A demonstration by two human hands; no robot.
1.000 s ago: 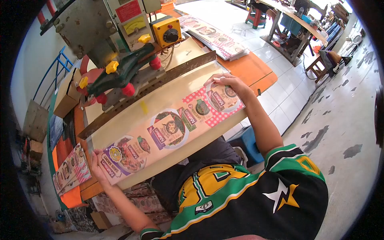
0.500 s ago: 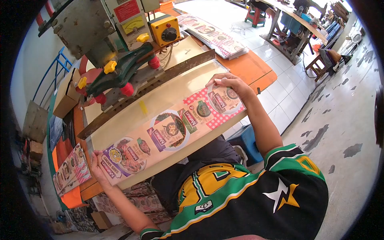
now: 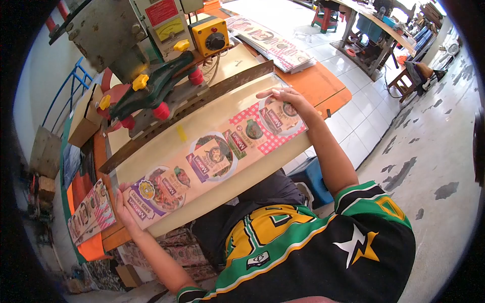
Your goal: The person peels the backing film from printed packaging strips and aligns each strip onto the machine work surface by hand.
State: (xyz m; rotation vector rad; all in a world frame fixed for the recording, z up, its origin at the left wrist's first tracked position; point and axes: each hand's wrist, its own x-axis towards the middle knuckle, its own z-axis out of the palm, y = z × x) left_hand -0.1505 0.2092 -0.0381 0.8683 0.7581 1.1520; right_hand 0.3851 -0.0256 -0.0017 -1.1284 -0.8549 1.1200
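A long printed sheet [image 3: 214, 156] with food pictures and pink checks lies slanted across the cream work surface [image 3: 202, 117]. My left hand [image 3: 127, 209] is at its lower left end, fingers along the edge, palm partly under or beside it. At the upper right end my right hand [image 3: 290, 101] rests over the corner, fingers bent and the sheet's edge at them. Beyond the sheet runs a metal bar [image 3: 222, 88], parallel to its long side. Above that bar stands a machine with a dark green clamp arm [image 3: 156, 88] and yellow knobs.
A yellow control box [image 3: 209, 38] sits on the machine. Stacked printed sheets [image 3: 273, 44] lie at the back right, and a smaller pile [image 3: 92, 214] at the left. A cardboard box [image 3: 86, 118] stands behind it. A blue container [image 3: 310, 181] is below the table.
The sheet has shifted slightly up toward the metal bar. My right hand's fingers have straightened somewhat and moved slightly left along the sheet's top edge.
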